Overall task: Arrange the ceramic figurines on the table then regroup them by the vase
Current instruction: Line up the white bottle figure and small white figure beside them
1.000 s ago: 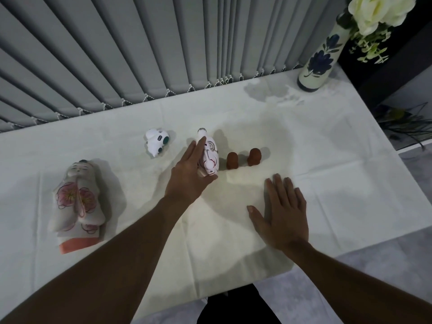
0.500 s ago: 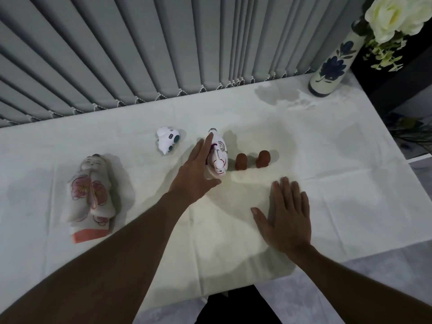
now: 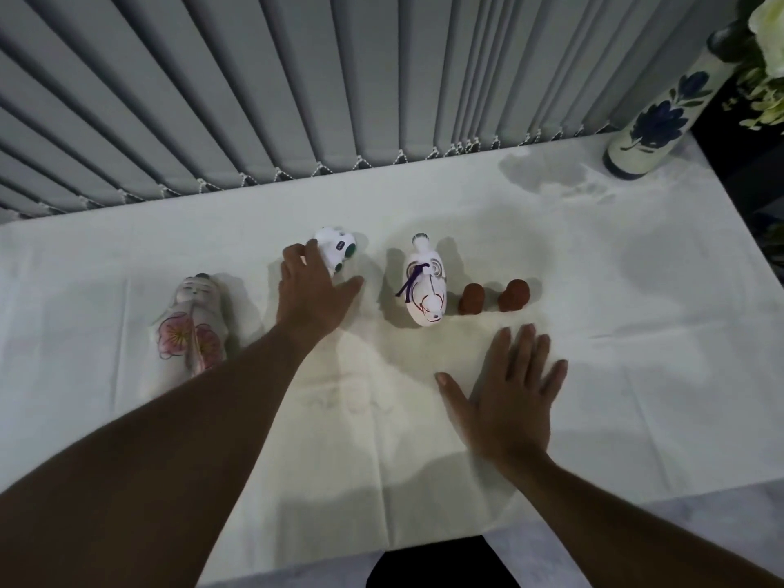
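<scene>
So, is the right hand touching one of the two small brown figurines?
No, the right hand lies flat on the tablecloth, clearly apart from both brown figurines, which stand beyond its fingertips.

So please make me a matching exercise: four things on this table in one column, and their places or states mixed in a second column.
Column 1
1. vase
2. left hand
3. right hand
4. two brown figurines

Column 2
A. flat on the tablecloth
B. far right corner
C. at the small white figurine with green spots
D. right of the white figurine with a purple cord

Pairs: 1-B, 2-C, 3-A, 4-D
</scene>
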Tool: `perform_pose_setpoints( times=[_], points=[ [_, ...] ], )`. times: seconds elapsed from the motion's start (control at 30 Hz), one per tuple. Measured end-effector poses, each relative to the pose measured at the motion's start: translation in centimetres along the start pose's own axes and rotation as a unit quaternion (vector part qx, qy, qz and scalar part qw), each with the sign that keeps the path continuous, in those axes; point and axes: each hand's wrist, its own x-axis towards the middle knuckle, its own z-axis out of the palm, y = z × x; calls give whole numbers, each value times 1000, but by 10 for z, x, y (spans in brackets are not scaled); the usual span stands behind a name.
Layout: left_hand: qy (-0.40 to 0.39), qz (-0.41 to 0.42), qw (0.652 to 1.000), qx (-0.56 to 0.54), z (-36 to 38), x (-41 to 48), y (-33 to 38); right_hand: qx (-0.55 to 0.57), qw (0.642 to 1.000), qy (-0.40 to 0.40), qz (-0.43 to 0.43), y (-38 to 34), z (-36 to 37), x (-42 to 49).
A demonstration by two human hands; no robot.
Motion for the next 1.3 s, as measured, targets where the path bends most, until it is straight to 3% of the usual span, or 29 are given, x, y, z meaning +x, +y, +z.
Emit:
perform_pose_setpoints(
  times=[0.17,0.4,0.5,0.7,0.77,1.07,1.3],
  points=[
    [0,-91,995,-35,9,37,7,-11,1000,-2,4,1,2,2],
    [28,-99,990,-98,11,48,15,-7,1000,2,5,0,5,4],
    [21,-56,991,-120,8,37,17,-9,1000,4,7,1,3,3],
    [-52,192,977,-80,7,9,0,-4,1000,-2,11,-1,1,3],
    [-54,237,965,-95,8,0,-4,-3,1000,-4,12,-2,0,3],
    [-47,161,975,-147,18,-12,-10,3,1000,2,21,-3,-1,2],
    [-84,218,962,-143,21,-21,-19,8,1000,-3,23,-4,-4,2]
  ],
)
